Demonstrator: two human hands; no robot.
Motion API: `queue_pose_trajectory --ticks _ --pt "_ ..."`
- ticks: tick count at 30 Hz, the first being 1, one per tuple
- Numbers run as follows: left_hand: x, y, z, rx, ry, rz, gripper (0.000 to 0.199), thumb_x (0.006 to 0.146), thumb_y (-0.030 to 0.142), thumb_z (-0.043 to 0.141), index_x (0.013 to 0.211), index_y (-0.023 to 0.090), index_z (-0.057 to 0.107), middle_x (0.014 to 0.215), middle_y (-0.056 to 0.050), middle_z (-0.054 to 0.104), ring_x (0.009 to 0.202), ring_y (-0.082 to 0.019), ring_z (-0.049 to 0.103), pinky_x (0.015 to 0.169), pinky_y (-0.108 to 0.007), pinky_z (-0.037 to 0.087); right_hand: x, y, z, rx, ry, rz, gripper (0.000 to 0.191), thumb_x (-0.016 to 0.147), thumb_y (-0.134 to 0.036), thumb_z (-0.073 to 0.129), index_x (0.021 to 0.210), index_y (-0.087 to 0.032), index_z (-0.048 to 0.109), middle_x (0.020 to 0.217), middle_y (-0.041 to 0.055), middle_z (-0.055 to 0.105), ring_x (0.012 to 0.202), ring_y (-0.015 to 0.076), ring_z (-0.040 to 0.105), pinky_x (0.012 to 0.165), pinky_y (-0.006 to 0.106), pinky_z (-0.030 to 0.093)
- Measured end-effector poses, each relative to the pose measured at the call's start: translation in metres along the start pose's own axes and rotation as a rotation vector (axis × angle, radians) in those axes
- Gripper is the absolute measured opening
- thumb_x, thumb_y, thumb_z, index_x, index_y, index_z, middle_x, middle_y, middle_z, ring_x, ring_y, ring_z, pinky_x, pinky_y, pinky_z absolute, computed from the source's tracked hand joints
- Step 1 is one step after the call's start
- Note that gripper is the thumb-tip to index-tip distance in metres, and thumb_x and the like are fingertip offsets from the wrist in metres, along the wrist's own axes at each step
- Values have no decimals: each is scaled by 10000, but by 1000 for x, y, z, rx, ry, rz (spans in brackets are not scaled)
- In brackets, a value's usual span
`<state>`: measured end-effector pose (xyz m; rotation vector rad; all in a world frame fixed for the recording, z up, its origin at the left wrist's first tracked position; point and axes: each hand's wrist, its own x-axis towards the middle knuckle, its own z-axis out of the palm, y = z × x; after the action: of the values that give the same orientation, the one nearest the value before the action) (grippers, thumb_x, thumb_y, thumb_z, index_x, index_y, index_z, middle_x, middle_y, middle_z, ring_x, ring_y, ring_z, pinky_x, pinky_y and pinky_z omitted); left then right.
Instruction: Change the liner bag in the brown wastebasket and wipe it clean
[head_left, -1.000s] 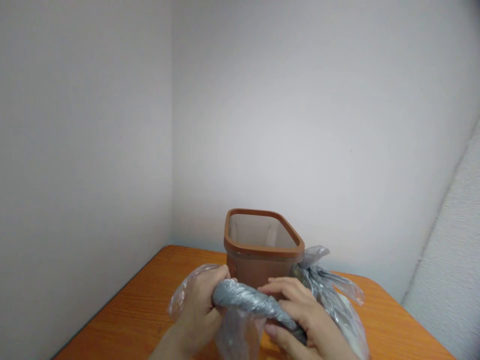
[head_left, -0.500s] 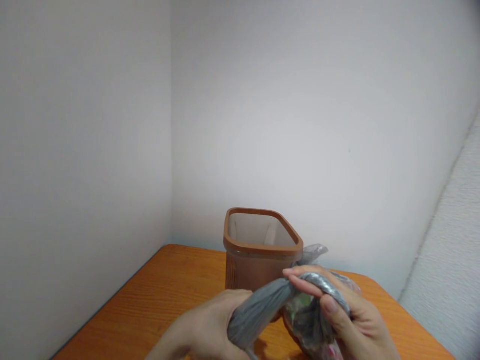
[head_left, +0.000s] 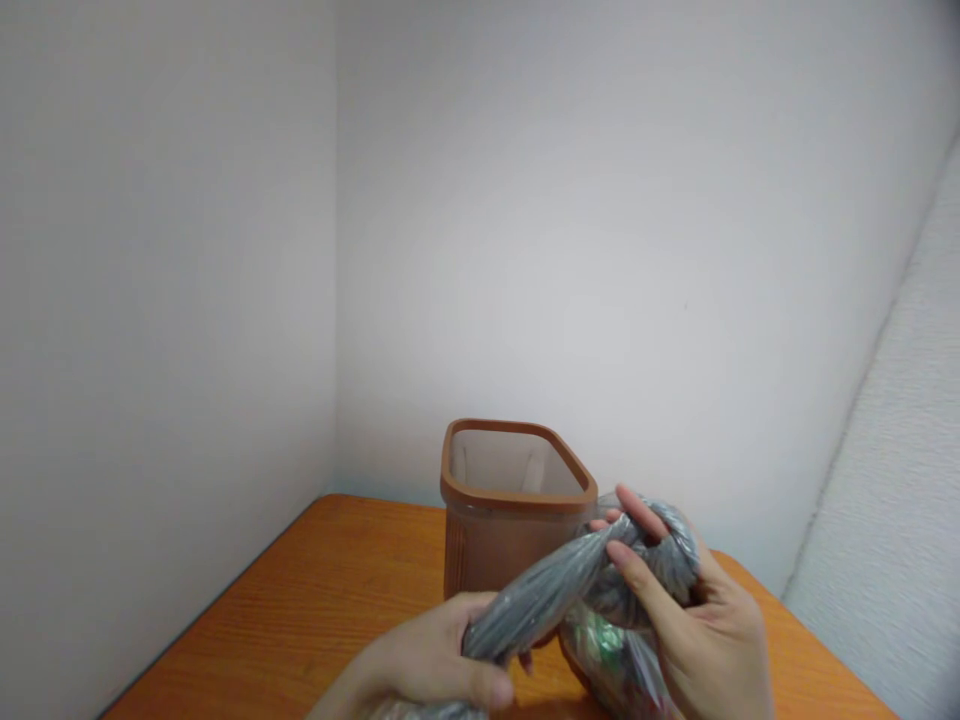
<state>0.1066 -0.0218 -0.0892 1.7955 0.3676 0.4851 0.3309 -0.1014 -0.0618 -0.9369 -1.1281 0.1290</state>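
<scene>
- head view: the left hand [head_left: 427, 655], at the bottom centre, has its fingers closed around one end of the twisted grey plastic bag [head_left: 536, 595], low and right of centre.
- the right hand [head_left: 712, 630], lower right, has its fingers partly curled, gripping a loop of it.
- the brown-rimmed bin [head_left: 517, 497] stands behind, lower centre, on the wooden table [head_left: 360, 570].
</scene>
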Motion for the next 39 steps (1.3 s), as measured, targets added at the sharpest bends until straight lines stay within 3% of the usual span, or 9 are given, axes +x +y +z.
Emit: queue_pose_trajectory --ticks 4,7,11,15,18,22,27,32,39 --pt "-1 -9 -4 231 -107 -82 503 496 356 848 937 175 686 807 16 619 679 -126 528 557 -202 428 4 6 -10 -51 129 140 546 769 -472 746 1266 -264 658 1125 41 745 989 224 685 932 327 531" --pt "-1 -7 3 357 -3 -136 272 725 214 632 996 195 646 754 23 613 592 -107 528 508 -184 419 6 4 -16 -139 240 146 566 753 -516 744 1253 -261 668 1145 37 732 1014 244 661 996 385 485" --pt "-10 15 8 729 147 -52 241 804 217 582 1038 225 639 951 -29 685 813 -200 626 747 -300 519 7 5 -19 -179 219 85 537 783 -488 730 1259 -249 663 1152 44 716 1002 236 653 985 385 488" --pt "-37 40 -4 753 102 -162 937 617 431 848 1434 227 437 1442 -151 513 1276 -373 496 1074 -497 393 8 11 -19 -205 67 -74 431 831 -405 707 1238 -266 675 1223 45 678 1053 223 643 977 348 499" --pt "-50 49 -6 528 197 -76 927 755 536 747 1521 273 295 1574 -124 352 1427 -312 341 1187 -468 228 4 6 -10 -208 -138 -220 387 862 -306 686 1248 -288 666 1222 51 667 1044 215 657 904 317 546" --pt "-35 44 18 175 202 151 886 737 567 751 1484 300 355 1474 -103 469 1329 -285 446 1133 -434 315 -7 -12 14 -129 -395 -426 431 883 -164 635 1281 -331 630 1006 21 683 899 159 683 776 239 570" --pt "-10 28 35 23 137 -80 410 844 444 633 1149 169 617 800 1 583 653 -138 540 629 -246 447 -10 -16 21 -154 -449 -450 453 898 -154 596 1326 -302 586 1090 50 661 978 168 676 818 235 562" --pt "-21 44 17 458 409 -26 73 836 205 544 831 184 614 815 20 579 785 -150 527 719 -233 386 4 -12 -1 -166 -651 -395 368 921 -207 581 1267 -316 642 1208 64 656 1082 208 653 914 306 543" --pt "-41 60 -2 626 584 50 132 806 141 463 792 216 570 789 17 620 797 -175 552 713 -230 387 9 -26 -21 -344 -778 -312 119 869 -311 653 811 -288 754 1221 55 688 1148 284 636 948 428 545"
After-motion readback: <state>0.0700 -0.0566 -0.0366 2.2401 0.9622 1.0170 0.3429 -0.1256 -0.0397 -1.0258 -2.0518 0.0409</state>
